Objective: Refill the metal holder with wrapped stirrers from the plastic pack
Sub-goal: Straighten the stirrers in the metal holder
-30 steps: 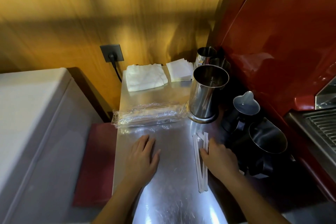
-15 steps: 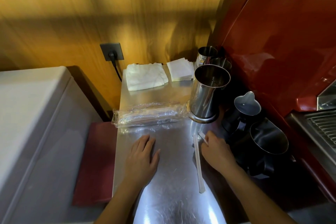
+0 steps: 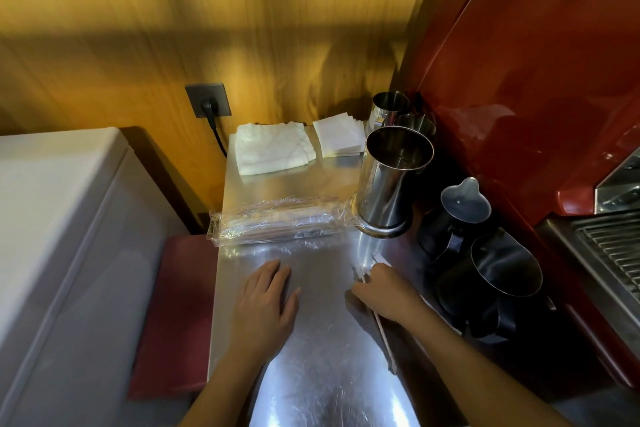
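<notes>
A tall shiny metal holder [image 3: 391, 180] stands on the steel counter [image 3: 311, 340], towards its right side. To the holder's left lies a clear plastic pack [image 3: 277, 220] of wrapped stirrers, flat and crosswise. My right hand [image 3: 384, 291] is in front of the holder with its fingers closed around thin paper-wrapped stirrers [image 3: 382, 336]; their lower ends stick out under my wrist and one tip shows above the knuckles. Flat on the counter, just in front of the pack, rests my left hand [image 3: 266, 305], fingers spread, holding nothing.
Two dark milk jugs [image 3: 464, 211] [image 3: 502, 274] stand right of the holder, and smaller steel cups [image 3: 389, 106] behind it. A folded white cloth [image 3: 273, 149] and napkins [image 3: 339, 137] lie at the back. A red machine [image 3: 536, 62] fills the right, a white appliance [image 3: 52, 218] the left.
My right hand has gathered the stirrers that lay loose on the counter and closed on them, lifting their far ends. The left hand has stayed flat in place.
</notes>
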Demonstrator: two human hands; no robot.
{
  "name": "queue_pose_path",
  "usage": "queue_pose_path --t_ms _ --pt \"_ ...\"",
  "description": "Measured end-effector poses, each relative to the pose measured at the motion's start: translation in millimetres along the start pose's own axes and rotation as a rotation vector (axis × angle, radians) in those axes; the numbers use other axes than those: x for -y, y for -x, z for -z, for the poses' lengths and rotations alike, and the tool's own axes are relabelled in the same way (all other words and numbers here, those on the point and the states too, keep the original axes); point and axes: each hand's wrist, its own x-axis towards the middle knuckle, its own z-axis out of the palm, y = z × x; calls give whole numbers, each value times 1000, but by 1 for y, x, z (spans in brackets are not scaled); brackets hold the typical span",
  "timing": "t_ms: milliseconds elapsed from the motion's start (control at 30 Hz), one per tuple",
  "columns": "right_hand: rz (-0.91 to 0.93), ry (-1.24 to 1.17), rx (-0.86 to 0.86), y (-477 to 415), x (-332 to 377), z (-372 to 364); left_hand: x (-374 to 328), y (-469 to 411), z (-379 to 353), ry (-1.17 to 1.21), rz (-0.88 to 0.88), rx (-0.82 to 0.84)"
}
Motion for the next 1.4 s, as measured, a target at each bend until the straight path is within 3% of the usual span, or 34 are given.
queue_pose_path --t_ms 167,433,600,733,833,933,1100,1200,1400 --pt "6 -246 33 4 15 21 2 0 -1 0 3 5" --pt "283 -823 -304 41 76 123 5 -1 -5 13 14 1" --pt "493 -1123 -332 42 104 180 3 -2 -5 13 18 -41" --pt "704 -1119 -468 35 117 212 2 -4 -6 14 13 -70" --pt "741 -1105 -568 21 124 223 1 -6 -3 27 6 -63" --pt "633 -983 -586 0 124 217 1 -8 0 11 -22 -61" --pt "395 -827 -462 -31 107 188 0 -12 1 -7 -35 -91" --pt "338 -705 -352 -39 97 179 1 -12 1 -11 -30 -58" --pt "306 -555 -305 -37 90 184 4 -11 -1 18 -5 -23"
